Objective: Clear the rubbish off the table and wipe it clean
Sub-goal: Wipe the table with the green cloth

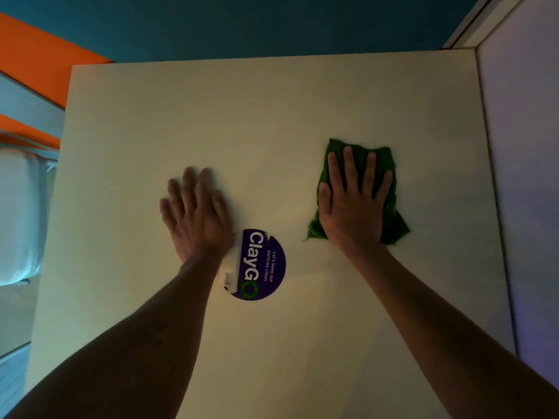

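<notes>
A rumpled green cloth (360, 164) lies on the smooth, matt table (242, 116) with its glossy sticker (266, 264).

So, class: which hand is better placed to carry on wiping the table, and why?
The right hand: it lies flat on the green cloth, pressing it to the table. The left hand rests bare on the table, holding nothing.
</notes>
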`<state>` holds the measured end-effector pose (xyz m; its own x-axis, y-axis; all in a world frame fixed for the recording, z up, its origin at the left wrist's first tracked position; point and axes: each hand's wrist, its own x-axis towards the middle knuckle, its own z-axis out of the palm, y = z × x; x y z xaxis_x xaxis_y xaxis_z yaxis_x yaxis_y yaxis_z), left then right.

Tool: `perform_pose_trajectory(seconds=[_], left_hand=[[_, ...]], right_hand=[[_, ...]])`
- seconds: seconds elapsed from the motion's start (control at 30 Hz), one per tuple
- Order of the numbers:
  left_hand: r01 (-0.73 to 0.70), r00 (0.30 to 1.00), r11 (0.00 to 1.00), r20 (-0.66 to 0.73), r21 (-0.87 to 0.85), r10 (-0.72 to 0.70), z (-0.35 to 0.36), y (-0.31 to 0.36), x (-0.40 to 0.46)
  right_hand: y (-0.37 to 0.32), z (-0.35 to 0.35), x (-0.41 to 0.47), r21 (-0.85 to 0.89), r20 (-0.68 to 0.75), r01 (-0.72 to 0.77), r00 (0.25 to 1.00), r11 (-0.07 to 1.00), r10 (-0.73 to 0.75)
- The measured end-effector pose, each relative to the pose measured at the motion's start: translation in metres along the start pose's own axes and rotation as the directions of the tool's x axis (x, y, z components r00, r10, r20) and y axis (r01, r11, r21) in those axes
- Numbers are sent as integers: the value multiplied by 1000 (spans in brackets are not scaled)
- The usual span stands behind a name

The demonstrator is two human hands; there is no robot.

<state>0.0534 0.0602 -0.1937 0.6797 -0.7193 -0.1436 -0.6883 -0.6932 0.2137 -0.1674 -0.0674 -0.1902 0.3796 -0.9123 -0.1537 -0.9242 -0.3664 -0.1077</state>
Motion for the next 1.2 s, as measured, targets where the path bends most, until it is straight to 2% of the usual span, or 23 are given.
perform_pose_trajectory(seconds=[0.23, 0.33, 0.47, 0.7, 1.0, 1.2], left_hand=[[11, 1000, 1000, -4, 0, -11, -2, 0, 1], [4, 1000, 1000, -3, -2, -4, -2, -2, 0], [-12, 1000, 1000, -19, -15, 12, -1, -4, 0], [-11, 1000, 1000, -27, -27, 10, -1, -4, 1], [0, 1000, 1000, -28, -15, 0, 0, -2, 1], [-11, 1000, 1000, -26, -10, 10, 1, -4, 1]], right_hand=[[-84, 1, 69, 27, 14, 153, 988, 988, -153], [-103, 4, 58, 13, 15, 283, 959, 959, -283], [-86, 10, 14, -22, 25, 447, 895, 894, -446], [-22, 5, -11, -56, -8, 319, 947, 946, -320], [-62, 5, 43, 4, 1, 119, 993, 993, -119], [-55, 9, -6, -12, -19, 238, 971, 971, -238]])
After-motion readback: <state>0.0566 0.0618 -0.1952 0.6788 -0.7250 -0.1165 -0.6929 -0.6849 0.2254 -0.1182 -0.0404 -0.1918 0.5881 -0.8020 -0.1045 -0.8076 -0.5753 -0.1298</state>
